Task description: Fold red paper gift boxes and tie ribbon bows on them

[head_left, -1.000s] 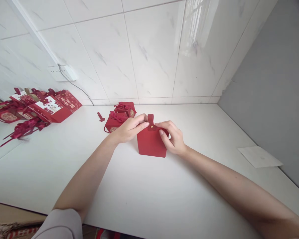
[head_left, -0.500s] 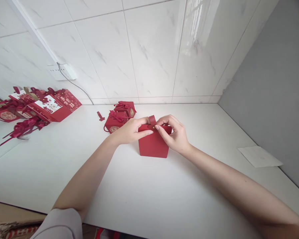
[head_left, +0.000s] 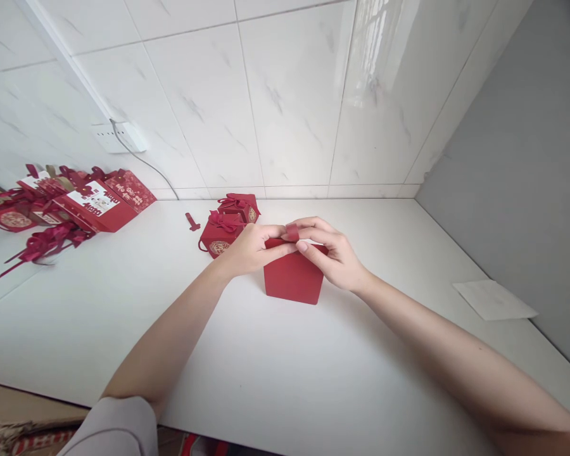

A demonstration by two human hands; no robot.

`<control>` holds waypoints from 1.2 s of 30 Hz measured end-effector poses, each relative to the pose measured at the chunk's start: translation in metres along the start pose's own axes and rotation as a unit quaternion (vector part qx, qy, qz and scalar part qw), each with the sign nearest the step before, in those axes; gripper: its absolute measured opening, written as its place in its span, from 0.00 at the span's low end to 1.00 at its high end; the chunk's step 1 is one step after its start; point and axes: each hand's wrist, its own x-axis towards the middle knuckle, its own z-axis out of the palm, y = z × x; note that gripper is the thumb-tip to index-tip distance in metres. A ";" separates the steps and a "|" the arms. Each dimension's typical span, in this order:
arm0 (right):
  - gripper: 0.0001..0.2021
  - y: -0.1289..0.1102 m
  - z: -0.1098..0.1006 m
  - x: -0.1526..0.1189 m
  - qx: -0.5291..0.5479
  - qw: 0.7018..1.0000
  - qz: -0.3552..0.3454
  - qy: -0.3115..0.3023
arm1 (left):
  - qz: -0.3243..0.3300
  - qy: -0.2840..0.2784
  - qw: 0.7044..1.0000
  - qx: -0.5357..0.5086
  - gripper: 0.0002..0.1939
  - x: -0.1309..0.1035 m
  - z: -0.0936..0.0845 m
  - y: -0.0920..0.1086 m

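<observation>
A plain red gift box (head_left: 293,276) stands upright on the white table, its broad face toward me. From its top edge rises a short red strap loop (head_left: 292,232). My left hand (head_left: 261,246) is closed on the box's upper left edge, its thumb lying across the front beneath the strap. My right hand (head_left: 327,249) pinches at the strap's base and the upper right edge, thumb in front and fingers behind. Both sets of fingertips meet near the middle of the top, and they cover the spot where the strap is fastened.
Two small red boxes with ribbon bows (head_left: 222,234) stand behind my left hand. A loose red strap (head_left: 192,221) lies left of them. Decorated red boxes (head_left: 95,206) and dark red ribbon bows (head_left: 47,244) are at far left. White paper (head_left: 494,299) lies at right.
The strap loop has tipped lower between my hands. My right fingers have moved over its base, and the brass-coloured stud seen before is now covered. My left thumb reaches farther right.
</observation>
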 end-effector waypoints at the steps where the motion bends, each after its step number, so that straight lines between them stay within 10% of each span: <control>1: 0.09 0.000 -0.001 0.000 0.015 1.000 0.012 -0.009 | -0.002 -0.007 1.000 0.000 0.16 0.000 0.001 -0.001; 36: 0.08 0.006 -0.001 0.003 -0.094 0.987 0.122 0.051 | -0.016 0.065 0.996 0.060 0.09 0.000 -0.011 0.003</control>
